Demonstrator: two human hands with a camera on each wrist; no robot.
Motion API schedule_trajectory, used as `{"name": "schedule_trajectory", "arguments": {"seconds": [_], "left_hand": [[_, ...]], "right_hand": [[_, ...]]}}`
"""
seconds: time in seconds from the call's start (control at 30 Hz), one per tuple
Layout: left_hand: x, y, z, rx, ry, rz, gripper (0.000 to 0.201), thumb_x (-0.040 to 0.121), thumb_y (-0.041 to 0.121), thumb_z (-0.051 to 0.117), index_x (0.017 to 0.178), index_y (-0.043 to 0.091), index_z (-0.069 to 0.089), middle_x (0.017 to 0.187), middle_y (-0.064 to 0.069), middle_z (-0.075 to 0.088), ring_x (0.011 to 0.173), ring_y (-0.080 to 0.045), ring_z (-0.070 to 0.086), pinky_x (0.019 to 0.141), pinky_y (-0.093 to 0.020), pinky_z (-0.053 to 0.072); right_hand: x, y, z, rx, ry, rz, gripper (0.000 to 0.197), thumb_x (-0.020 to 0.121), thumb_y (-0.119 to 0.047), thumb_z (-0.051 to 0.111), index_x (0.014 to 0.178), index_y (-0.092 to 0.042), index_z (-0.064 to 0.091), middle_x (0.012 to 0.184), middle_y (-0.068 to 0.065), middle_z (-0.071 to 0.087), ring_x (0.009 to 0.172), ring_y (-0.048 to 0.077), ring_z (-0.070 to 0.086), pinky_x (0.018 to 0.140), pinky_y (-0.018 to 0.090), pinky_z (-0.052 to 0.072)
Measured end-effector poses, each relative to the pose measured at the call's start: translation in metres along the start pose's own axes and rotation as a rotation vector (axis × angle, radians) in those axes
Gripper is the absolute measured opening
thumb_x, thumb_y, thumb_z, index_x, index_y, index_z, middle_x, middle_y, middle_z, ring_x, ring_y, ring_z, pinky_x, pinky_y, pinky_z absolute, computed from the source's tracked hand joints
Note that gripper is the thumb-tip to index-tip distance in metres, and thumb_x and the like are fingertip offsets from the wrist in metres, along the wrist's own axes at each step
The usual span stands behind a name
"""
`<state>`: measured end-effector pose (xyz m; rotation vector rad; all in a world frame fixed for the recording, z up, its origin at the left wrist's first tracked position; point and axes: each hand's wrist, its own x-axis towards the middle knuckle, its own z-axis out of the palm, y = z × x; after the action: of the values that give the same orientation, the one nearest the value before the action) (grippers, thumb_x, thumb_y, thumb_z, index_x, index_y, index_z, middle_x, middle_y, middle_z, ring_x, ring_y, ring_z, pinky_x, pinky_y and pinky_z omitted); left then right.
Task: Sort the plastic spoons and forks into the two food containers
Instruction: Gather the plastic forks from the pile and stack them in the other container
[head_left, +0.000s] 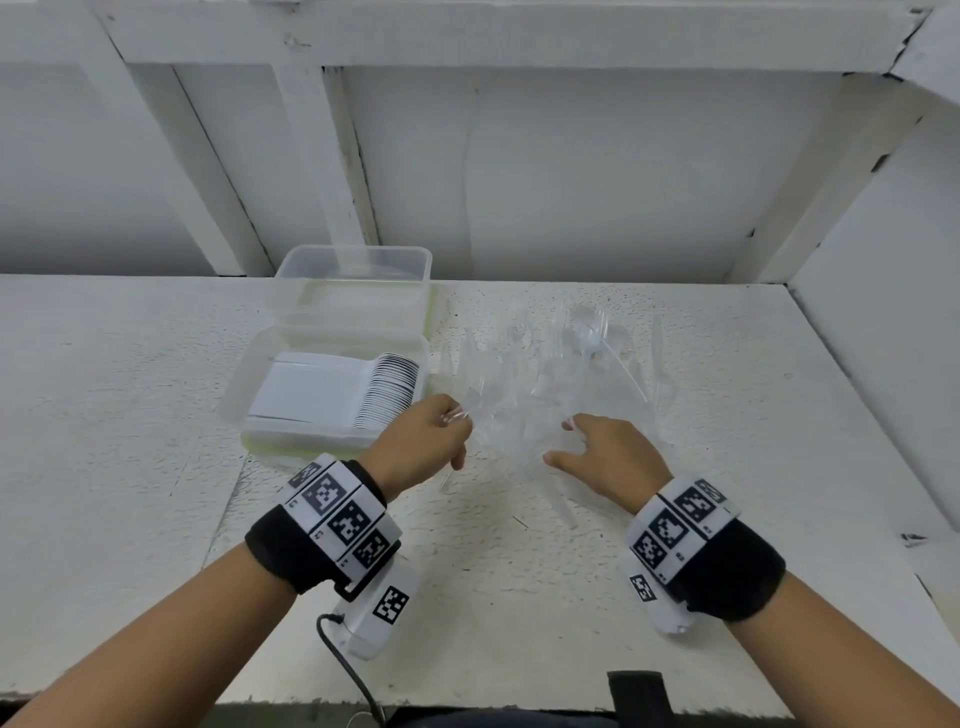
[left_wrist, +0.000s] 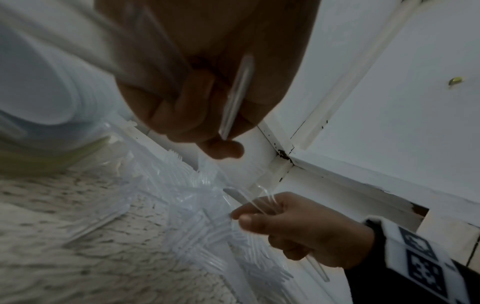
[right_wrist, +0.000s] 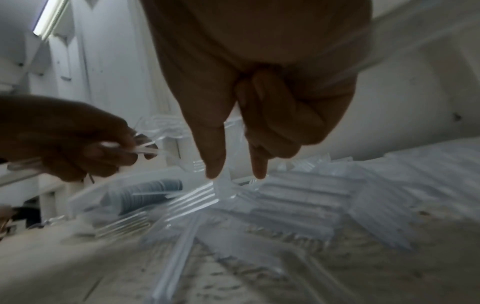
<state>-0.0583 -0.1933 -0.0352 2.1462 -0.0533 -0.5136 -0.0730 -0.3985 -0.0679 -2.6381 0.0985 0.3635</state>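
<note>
Clear plastic forks (head_left: 550, 379) are lying in a loose heap on the white speckled table (head_left: 130, 415), just right of the two food containers. My left hand (head_left: 421, 447) is hovering at the near-left edge of that heap, its fingers curled round a small bunch of clear forks (left_wrist: 235, 98) whose handles are running through my fist. My right hand (head_left: 608, 457) is reaching into the near side of the heap, pinching a single clear fork (right_wrist: 197, 197) between thumb and forefinger while the other fingers are folding in. I am seeing the near container (head_left: 244, 384) sitting left of my left hand, holding a neat row of white spoons (head_left: 363, 395). The far container (head_left: 358, 260) is sitting directly behind it, touching it, and I cannot tell what is inside.
</note>
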Motion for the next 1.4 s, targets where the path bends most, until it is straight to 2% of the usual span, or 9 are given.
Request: {"name": "schedule_trajectory", "arguments": {"seconds": [0.1,0.33,0.47,0.6,0.73,0.93,1.2,1.3,1.4], "left_hand": [[0.0,-0.007,-0.003,-0.01,0.049,-0.022,0.019,0.095,0.023,0.044,0.078,0.016,0.047,0.059,0.005,0.056,0.045,-0.006,0.039,0.041,-0.017,0.028],[-0.001,-0.015,-0.007,-0.053,0.018,0.0,0.026,0.097,0.029,0.047,0.075,0.016,0.046,0.057,0.002,0.05,0.042,-0.005,0.037,0.037,-0.014,0.026],[-0.001,-0.013,-0.01,-0.213,-0.04,0.036,0.018,0.098,0.023,0.043,0.105,0.008,0.05,0.059,0.002,0.053,0.047,-0.007,0.043,0.043,-0.02,0.033],[-0.001,-0.009,-0.01,-0.437,-0.081,0.048,0.011,0.1,0.019,0.04,0.1,0.016,0.051,0.061,0.001,0.053,0.05,-0.01,0.046,0.047,-0.025,0.034],[0.001,-0.003,-0.011,-0.576,-0.112,0.07,0.016,0.1,0.009,0.037,0.096,0.016,0.051,0.066,-0.001,0.054,0.053,-0.012,0.047,0.049,-0.025,0.037],[0.005,0.009,-0.011,-0.737,-0.16,0.089,0.022,0.096,0.002,0.032,0.091,0.014,0.05,0.062,-0.003,0.051,0.048,-0.014,0.044,0.045,-0.022,0.037],[0.007,0.019,-0.005,-0.696,-0.092,0.123,0.025,0.093,0.001,0.027,0.093,0.016,0.047,0.058,-0.002,0.048,0.049,-0.014,0.039,0.044,-0.021,0.03],[0.006,0.017,-0.006,-0.692,-0.097,0.122,0.024,0.093,0.001,0.029,0.092,0.014,0.049,0.062,-0.004,0.051,0.05,-0.015,0.043,0.045,-0.022,0.034],[0.004,0.014,-0.007,-0.685,-0.097,0.108,0.025,0.093,-0.001,0.033,0.092,0.011,0.054,0.075,-0.008,0.057,0.06,-0.017,0.053,0.051,-0.027,0.045]], "right_hand": [[0.003,-0.007,0.005,-0.022,-0.031,-0.03,0.049,0.083,-0.042,0.065,0.123,-0.017,0.053,0.12,0.004,0.061,0.109,0.021,0.056,0.087,0.028,0.044],[0.007,-0.007,0.001,0.17,-0.044,-0.119,0.016,0.082,-0.031,0.069,0.085,-0.018,0.06,0.069,-0.01,0.048,0.066,0.008,0.046,0.057,0.018,0.033],[0.009,-0.006,-0.015,0.412,0.076,-0.164,0.011,0.082,-0.031,0.069,0.08,-0.022,0.063,0.078,-0.004,0.054,0.072,0.008,0.051,0.063,0.017,0.037],[0.005,-0.021,-0.037,0.731,0.233,-0.196,0.009,0.086,-0.024,0.063,0.078,-0.025,0.059,0.085,-0.008,0.059,0.056,-0.006,0.052,0.051,0.01,0.037],[0.0,-0.043,-0.056,0.951,0.408,-0.223,0.009,0.09,-0.022,0.059,0.081,-0.022,0.057,0.084,-0.005,0.061,0.043,0.0,0.044,0.038,0.017,0.036],[0.008,-0.068,-0.051,1.117,0.301,-0.201,0.006,0.09,-0.02,0.059,0.085,-0.016,0.057,0.074,0.0,0.059,0.038,0.002,0.038,0.038,0.018,0.034],[0.016,-0.087,-0.033,1.178,0.303,-0.114,0.018,0.088,-0.018,0.062,0.102,-0.016,0.051,0.071,0.004,0.055,0.038,0.0,0.042,0.041,0.018,0.037],[0.015,-0.085,-0.03,1.172,0.27,-0.101,0.005,0.089,-0.019,0.061,0.091,-0.016,0.059,0.074,0.001,0.056,0.045,-0.001,0.047,0.044,0.017,0.039],[0.015,-0.081,-0.031,1.129,0.281,-0.108,0.01,0.09,-0.021,0.06,0.08,-0.019,0.062,0.069,-0.004,0.055,0.046,-0.002,0.047,0.044,0.016,0.04]]}}
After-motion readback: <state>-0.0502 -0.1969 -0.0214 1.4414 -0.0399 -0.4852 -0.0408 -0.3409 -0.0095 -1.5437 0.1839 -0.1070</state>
